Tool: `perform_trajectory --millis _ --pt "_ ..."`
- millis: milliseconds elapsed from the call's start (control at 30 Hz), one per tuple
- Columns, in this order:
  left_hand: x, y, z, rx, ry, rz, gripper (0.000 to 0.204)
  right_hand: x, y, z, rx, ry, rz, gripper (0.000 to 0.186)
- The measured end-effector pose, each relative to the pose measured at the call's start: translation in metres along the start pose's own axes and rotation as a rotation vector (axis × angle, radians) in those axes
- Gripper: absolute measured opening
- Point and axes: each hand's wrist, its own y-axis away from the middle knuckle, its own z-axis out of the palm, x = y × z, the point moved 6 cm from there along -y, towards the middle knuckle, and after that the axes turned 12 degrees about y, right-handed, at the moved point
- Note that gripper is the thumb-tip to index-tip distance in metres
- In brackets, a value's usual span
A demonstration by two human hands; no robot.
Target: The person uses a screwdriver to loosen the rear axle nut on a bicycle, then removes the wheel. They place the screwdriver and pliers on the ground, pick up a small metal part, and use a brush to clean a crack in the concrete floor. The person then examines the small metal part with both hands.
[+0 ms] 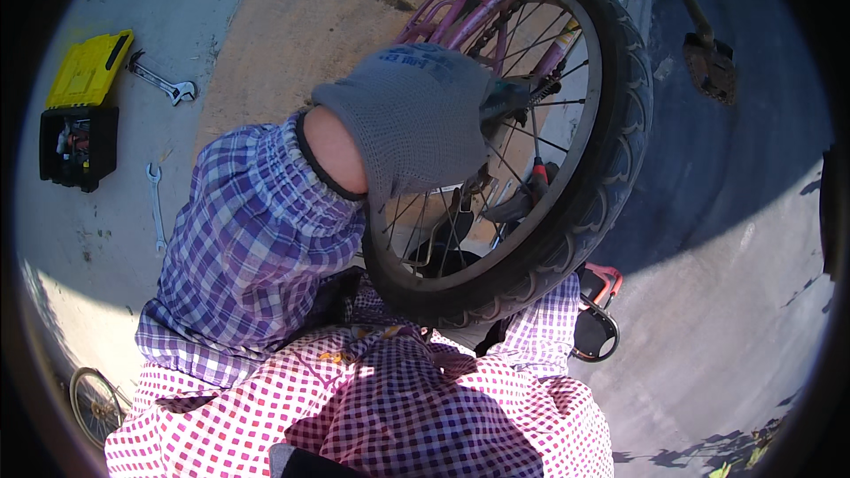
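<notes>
Sunlight and shadow divide the grey floor [735,292], with a brown patch [266,62] beyond the wheel at the upper left.

Nearest is the checked pink-and-white apron [390,416] over the person's lap. A purple plaid sleeve [257,204] leads to the left hand [416,115], in a grey glove, its back turned up. Its fingers bend down over the middle of the wheel [626,137] and are mostly hidden; I cannot tell how far they are closed or what they hold.

That wheel, black-tyred and spoked, leans just in front of the person, its lower edge by the apron. Through the spokes shows part of the right hand [511,209], also grey-gloved, next to a red-handled tool [539,174]; how tightly its fingers are closed cannot be told.

Just right of the tyre's lower edge lies a red-and-black object [605,283], its kind unclear. Farther up are the purple frame [487,18] and, to its right, a pedal [710,69].

Well apart on the left lie a spanner [156,205], an adjustable wrench [164,81] and an open black toolbox [104,149] with a yellow lid [87,71]. Another wheel [96,403] stands at the lower left rim.
</notes>
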Motion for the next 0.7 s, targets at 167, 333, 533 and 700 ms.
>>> perform_trajectory --millis 167,333,533,700 --pt "0.067 -0.045 0.03 0.049 0.181 -0.131 0.055 0.028 -0.02 -0.102 -0.022 -0.304 0.166 0.048" --pt "0.109 -0.052 0.041 0.054 0.384 -0.258 0.055 0.02 -0.04 -0.136 -0.133 -0.234 0.173 0.051" --pt "0.064 -0.029 0.035 0.096 0.204 -0.104 0.052 0.071 -0.044 -0.122 -0.136 -0.22 0.24 0.049" --pt "0.037 -0.043 0.051 0.191 0.19 0.011 0.051 0.145 -0.06 -0.128 -0.048 -0.233 0.277 0.052"
